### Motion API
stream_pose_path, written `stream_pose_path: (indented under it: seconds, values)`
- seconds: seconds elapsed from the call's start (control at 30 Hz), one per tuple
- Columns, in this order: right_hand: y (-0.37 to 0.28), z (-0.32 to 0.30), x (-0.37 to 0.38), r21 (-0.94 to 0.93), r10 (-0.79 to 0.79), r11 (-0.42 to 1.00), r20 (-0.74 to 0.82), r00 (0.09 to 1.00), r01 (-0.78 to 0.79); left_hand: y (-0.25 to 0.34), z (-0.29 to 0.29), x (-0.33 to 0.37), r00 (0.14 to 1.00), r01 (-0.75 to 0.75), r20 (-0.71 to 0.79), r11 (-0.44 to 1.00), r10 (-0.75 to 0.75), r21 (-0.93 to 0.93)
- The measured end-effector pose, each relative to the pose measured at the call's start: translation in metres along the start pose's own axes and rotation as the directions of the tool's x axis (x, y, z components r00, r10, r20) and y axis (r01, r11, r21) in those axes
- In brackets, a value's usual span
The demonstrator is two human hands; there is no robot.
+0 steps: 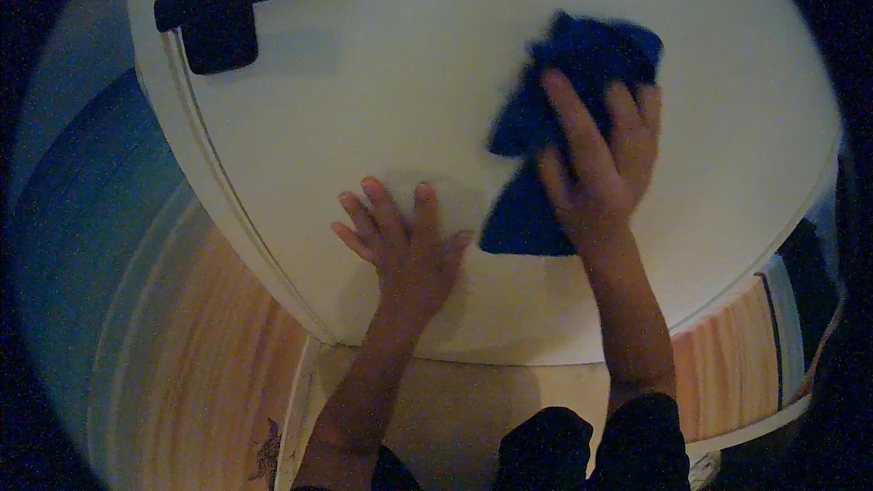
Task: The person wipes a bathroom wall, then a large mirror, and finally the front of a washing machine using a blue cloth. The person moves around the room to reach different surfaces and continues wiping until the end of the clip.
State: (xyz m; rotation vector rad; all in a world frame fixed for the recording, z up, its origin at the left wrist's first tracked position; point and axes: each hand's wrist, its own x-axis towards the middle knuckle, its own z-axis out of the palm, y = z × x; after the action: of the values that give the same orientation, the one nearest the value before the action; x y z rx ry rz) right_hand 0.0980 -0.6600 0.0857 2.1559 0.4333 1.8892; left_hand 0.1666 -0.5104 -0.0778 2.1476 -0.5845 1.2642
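Observation:
A large white panel [409, 100] with rounded edges fills the middle of the view. On its right half lies a crumpled dark blue cloth [527, 218], with one part bunched up and another hanging toward me. My right hand [605, 155] holds this cloth against the panel, fingers spread over it; some of the cloth is hidden beneath the palm. To the left of the cloth, my left hand [409, 241] is open, fingers apart, resting on or just over the white surface. Nothing is in it.
A dark, cross-shaped fixture [223, 0] sits at the panel's upper left edge. Striped orange and blue surfaces [191, 327] flank the panel on the left and at the lower right. Below the panel's near edge shows a pale beige surface [464, 400]. The light is dim.

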Motion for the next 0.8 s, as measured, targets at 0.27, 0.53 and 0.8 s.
stream_pose_path:
  seconds: [0.27,0.53,0.8]
  values:
    - [-0.049,0.04,-0.042,0.276,-0.282,0.926,0.057,0.958,0.257,0.004,0.012,-0.01,0.986,0.093,-0.082,0.883,-0.146,-0.46]
    - [-0.012,-0.026,-0.119,0.15,-0.212,0.971,0.165,0.963,0.188,0.005,-0.008,-0.038,0.994,0.071,-0.077,0.995,-0.077,-0.069]
    - [-0.02,-0.017,-0.022,0.008,0.002,1.0,-0.129,0.992,-0.001,0.023,-0.023,-0.029,1.0,0.006,-0.012,0.986,-0.008,-0.165]
